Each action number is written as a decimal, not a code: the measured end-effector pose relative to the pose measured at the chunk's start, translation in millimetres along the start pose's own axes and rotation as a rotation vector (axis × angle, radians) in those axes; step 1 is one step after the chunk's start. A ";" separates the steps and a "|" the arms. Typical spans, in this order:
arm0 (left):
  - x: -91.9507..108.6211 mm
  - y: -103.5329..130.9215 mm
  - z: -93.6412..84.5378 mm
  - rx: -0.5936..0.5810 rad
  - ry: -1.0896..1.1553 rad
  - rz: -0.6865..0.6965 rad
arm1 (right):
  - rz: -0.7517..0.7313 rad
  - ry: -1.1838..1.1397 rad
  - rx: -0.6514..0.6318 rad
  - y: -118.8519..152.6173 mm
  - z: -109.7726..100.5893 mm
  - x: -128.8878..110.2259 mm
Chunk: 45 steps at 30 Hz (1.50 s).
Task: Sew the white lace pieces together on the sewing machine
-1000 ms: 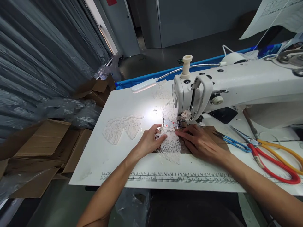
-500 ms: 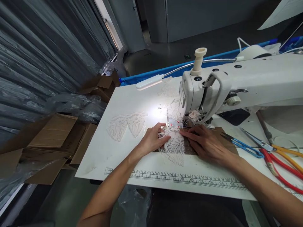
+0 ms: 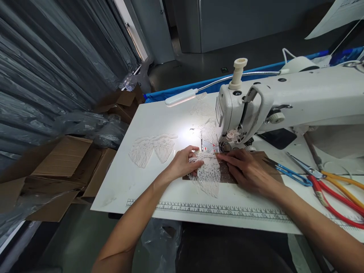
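Note:
A piece of white lace (image 3: pixel 209 177) lies in front of the sewing machine (image 3: pixel 231 110), partly over a brown sheet (image 3: pixel 227 176). My left hand (image 3: pixel 183 163) has its thumb and fingers closed on the lace's left upper edge. On the other side, my right hand (image 3: pixel 246 168) reaches in, its fingertips pressed down at the lace's right upper edge; the undersides of those fingers are hidden. The lace's top border sits just short of the presser foot and needle area, by the metal needle plate (image 3: pixel 209 147). More lace (image 3: pixel 209 131) lies behind the plate.
Another lace piece (image 3: pixel 153 148) rests on the white table (image 3: pixel 113 189) at left. Blue thread snips (image 3: pixel 294 175) and red-handled scissors (image 3: pixel 327 193) lie at right. A lamp (image 3: pixel 181 98) shines over the work. A printed ruler (image 3: pixel 204 208) runs along the front edge. Cardboard boxes (image 3: pixel 62 159) stand at left.
The lace has shifted slightly and lies flatter, with both hands still at its upper edge. The camera view has moved a little.

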State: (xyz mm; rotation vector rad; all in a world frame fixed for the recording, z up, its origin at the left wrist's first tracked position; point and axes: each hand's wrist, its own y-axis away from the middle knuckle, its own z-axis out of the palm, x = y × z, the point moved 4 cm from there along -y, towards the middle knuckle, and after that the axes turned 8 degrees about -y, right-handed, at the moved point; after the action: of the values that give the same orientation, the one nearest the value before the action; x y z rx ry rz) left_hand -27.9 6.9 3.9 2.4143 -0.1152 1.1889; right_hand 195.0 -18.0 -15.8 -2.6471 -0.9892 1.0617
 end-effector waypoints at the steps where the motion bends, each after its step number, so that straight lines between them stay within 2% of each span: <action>1: -0.4 -0.4 0.3 -0.002 0.006 -0.005 | 0.011 -0.030 0.011 0.6 -2.2 -1.3; 5: -2.0 -1.7 2.6 0.018 -0.023 -0.005 | -0.014 -0.103 -0.037 2.2 -6.2 -11.5; 8: -2.1 -1.7 4.4 0.034 -0.042 0.005 | -0.073 -0.064 -0.101 2.7 -5.0 -18.1; 15: 5.6 4.0 1.5 0.092 -0.194 0.047 | -0.101 -0.001 -0.122 5.3 -0.8 -13.5; 22: 15.0 8.7 -3.5 0.148 -0.293 0.254 | -0.106 0.017 -0.100 8.3 2.1 -11.9; 29: 11.4 8.0 -7.3 0.172 -0.280 0.187 | -0.097 0.035 -0.124 10.1 3.1 -7.2; 37: 11.0 7.7 -6.4 0.172 -0.291 0.195 | -0.117 0.044 -0.135 10.4 2.9 -5.4; 40: 10.7 7.6 -6.9 0.194 -0.364 0.217 | -0.116 0.055 -0.138 10.6 3.4 -6.2; 42: 11.8 7.4 -7.0 0.248 -0.464 0.250 | -0.114 0.057 -0.133 9.9 3.2 -7.6; 45: 20.8 6.7 -1.3 0.322 -0.673 0.395 | -0.107 0.051 -0.129 7.5 1.9 -11.3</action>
State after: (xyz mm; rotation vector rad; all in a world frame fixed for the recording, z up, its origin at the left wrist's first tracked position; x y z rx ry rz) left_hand -17.7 3.9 23.0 3.0894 -0.6756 0.5006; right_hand 191.6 -31.0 -13.3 -2.6708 -1.2119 0.9339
